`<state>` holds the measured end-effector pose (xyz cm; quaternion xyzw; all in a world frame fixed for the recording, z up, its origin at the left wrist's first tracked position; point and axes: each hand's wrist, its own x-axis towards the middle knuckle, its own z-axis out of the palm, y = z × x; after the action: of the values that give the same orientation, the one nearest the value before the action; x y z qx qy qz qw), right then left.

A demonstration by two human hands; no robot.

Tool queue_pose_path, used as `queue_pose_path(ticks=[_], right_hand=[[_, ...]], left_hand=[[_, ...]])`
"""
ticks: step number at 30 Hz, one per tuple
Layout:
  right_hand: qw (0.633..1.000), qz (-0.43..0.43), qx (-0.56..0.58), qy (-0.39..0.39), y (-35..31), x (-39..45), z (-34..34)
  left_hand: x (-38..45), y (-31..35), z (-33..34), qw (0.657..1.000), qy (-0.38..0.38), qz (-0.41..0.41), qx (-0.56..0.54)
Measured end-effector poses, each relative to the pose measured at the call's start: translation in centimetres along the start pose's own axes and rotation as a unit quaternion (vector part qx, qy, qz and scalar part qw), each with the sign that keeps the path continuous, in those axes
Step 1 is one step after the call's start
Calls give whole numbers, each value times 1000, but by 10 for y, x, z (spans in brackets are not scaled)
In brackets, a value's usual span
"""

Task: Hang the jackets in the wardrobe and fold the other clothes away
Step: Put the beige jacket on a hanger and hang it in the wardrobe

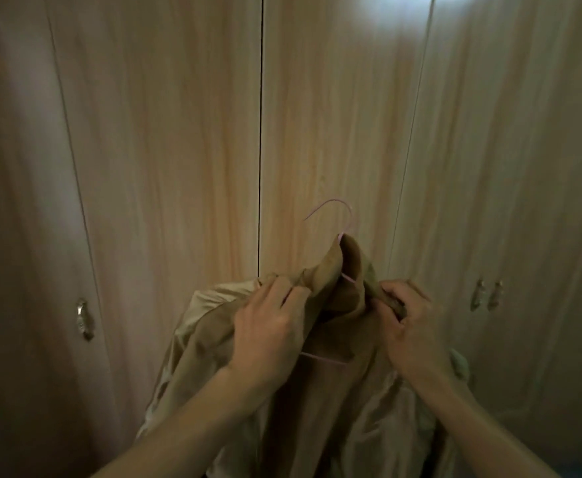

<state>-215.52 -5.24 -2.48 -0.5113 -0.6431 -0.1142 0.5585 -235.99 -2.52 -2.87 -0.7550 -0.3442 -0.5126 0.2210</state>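
With the left hand (269, 326) and right hand (408, 326) each pinching the tan jacket (331, 391) near the closed wardrobe doors (179, 167), a loosened grip risks the collar sliding off the thin pink hanger (343, 215).

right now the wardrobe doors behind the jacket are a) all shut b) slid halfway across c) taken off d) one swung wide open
a: the wardrobe doors stand flush, only thin seams between them, while both hands, left hand and right hand, grip the tan jacket on its pink hanger in front.
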Motion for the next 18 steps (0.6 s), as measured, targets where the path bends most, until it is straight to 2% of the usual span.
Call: queue_pose_path(ticks=[7,13,18], right_hand=[[998,-15,53,27,15,19,-3],[998,-48,24,39,23,33,-3],[995,-71,-5,63,32,44,1]], left_hand=[[18,-13,2,999,-2,23,46],[13,-31,-23,997,-53,28,50],[-10,-66,-47,993,-63,-53,85]])
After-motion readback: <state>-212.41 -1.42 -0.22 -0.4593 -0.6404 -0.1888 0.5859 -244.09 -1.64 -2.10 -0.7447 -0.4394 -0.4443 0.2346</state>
